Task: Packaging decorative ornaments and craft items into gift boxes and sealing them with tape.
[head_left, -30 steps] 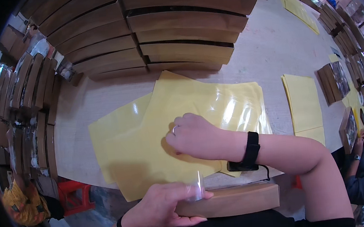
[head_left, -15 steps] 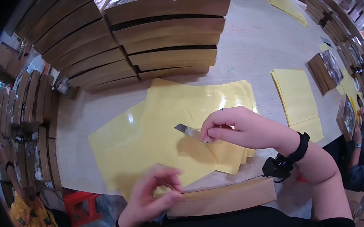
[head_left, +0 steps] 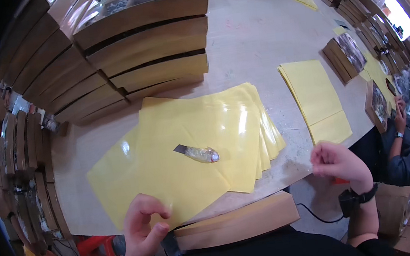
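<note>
Centrally, a pale wooden table (head_left: 254, 26), bearing at its far left stacked flat brown boxes (head_left: 145, 44) with clear-windowed lids. Nearer, a fanned pile of glossy yellow sheets (head_left: 205, 128), with a second, squared yellow pile (head_left: 315, 92) well apart to the right and small framed items (head_left: 343, 51) beyond it. At the near edge, a brown box (head_left: 236, 223) pressed against the dark-clothed torso. Right hand (head_left: 335, 161), wristband visible, now withdrawn off the table edge to the right, fingers loosely curled and holding nothing visible; half a second earlier poised over the sheets with the small blade pinched. Left hand (head_left: 143, 226) low at the near edge, thumb and forefinger curved together at the corner of the lowest yellow sheet, grip on it uncertain. Small tape-wrapped blade (head_left: 198, 153), now released, lying flat on the middle of the top yellow sheet, apart from both hands: tool parked, both hands free for the sheets. At far right, a co-worker's arm (head_left: 402, 148).
</note>
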Available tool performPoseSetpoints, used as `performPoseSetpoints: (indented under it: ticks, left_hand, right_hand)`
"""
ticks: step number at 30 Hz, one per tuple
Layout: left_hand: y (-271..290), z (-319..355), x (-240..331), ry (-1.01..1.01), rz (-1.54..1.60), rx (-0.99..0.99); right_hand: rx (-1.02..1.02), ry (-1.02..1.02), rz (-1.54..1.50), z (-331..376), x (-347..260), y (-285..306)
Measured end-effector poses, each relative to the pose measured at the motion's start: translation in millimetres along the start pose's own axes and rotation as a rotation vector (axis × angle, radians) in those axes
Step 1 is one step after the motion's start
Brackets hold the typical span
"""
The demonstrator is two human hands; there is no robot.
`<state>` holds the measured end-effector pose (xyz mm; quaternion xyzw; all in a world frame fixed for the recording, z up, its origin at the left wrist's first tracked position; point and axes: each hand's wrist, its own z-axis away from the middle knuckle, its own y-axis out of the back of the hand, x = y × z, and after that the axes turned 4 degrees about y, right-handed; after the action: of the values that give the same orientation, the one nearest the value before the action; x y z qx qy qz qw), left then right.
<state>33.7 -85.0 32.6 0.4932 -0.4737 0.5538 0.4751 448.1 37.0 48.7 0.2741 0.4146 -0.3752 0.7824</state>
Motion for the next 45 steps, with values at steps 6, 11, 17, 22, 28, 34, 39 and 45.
performPoseSetpoints:
  ticks: [6,11,17,22,28,34,39,45]
  left_hand:
    - [-18,-37,38,-0.075,-0.408,-0.325]
    - [-41,-51,51,0.026,-0.333,-0.57]
    - [-35,-47,59,0.303,-0.211,-0.658]
    - [-39,-39,67,0.497,-0.064,-0.573]
    - [-33,-45,61,0.792,0.248,-0.551]
    - [-42,-51,60,0.856,0.009,-0.521]
    - [-48,-48,55,0.775,-0.103,-0.514]
    - [-57,-34,53,0.55,-0.444,-0.453]
  right_hand:
    - [0.146,-0.18,0.363,44,77,-5]
    - [0.133,0.096,0.502,39,40,-41]
    - [-0.033,0.756,0.314,12,-43,-84]
    - [-0.185,0.661,0.381,-15,-35,-100]
    - [-0.101,0.768,0.403,-21,-33,-107]
    - [-0.07,0.788,0.414,-19,-36,-109]
    - [-0.05,0.773,0.397,-17,-32,-110]
    - [-0.037,0.687,0.317,-16,-19,-107]
